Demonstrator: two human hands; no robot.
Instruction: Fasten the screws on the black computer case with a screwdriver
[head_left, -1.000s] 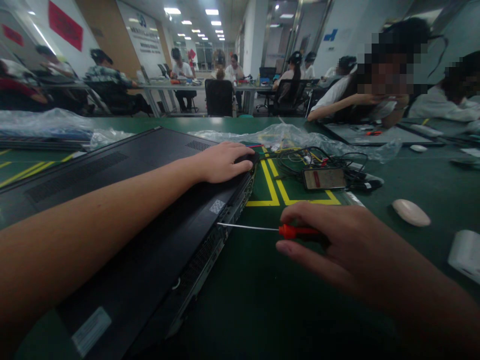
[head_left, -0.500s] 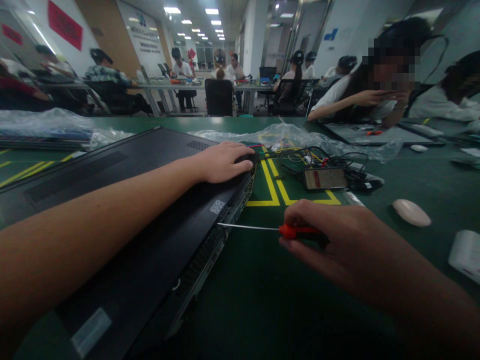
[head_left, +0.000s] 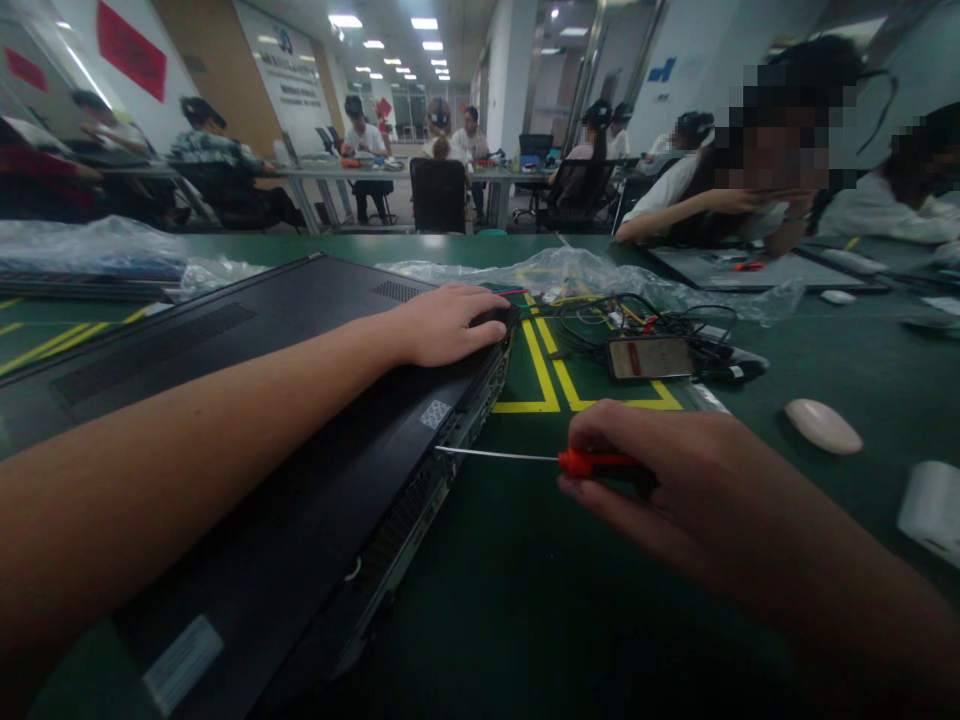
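A large black desktop computer case [head_left: 300,470] lies on its side, its rear panel with vents and ports facing right. My left hand [head_left: 454,322] rests flat on the far corner of the case, thumb spread from the fingers, holding nothing. In my right hand [head_left: 660,470] is a screwdriver [head_left: 577,462] with an orange and black handle, gripped between thumb and curled fingers. Its thin metal shaft points left, and the tip meets the case's rear edge just below a small patterned sticker [head_left: 435,413]. Whether the tip sits on a screw cannot be made out.
A phone [head_left: 649,357] leans against tangled black cables [head_left: 592,320] beyond my right hand. To the right lie a pale computer mouse [head_left: 823,425] and a white object [head_left: 934,510]. Clear plastic wrap [head_left: 615,268] runs behind. A co-worker sits across the green table [head_left: 570,620].
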